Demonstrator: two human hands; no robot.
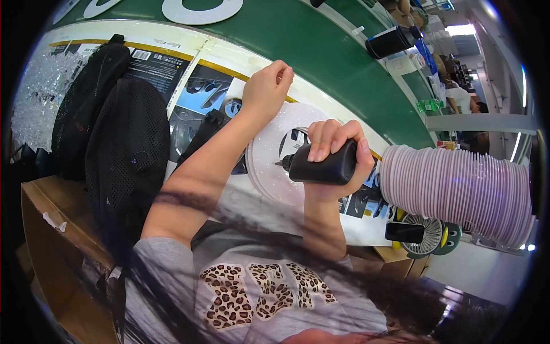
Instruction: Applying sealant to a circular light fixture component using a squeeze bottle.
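A green table (321,51) fills the upper half of the frame, with printed cardboard sheets (172,80) laid along its near edge and black mesh pieces (123,149) heaped at the left. At the right, a long stack of pale ribbed discs (458,189) lies on its side. Near the centre a single white ring-shaped disc (275,155) rests flat on the printed sheets, its surface speckled with fine dots that look like adhesive, so the coating seems well under way, though how much of the ring is left to cover cannot be told. The right hand (335,160), centre right, is wrapped firmly around a black squeeze bottle (321,166), whose nozzle points left over the ring's inner edge, just above the disc. The left hand (266,89), upper centre, is curled closed at the ring's far rim, apparently pinching its edge; whether it holds anything else cannot be told
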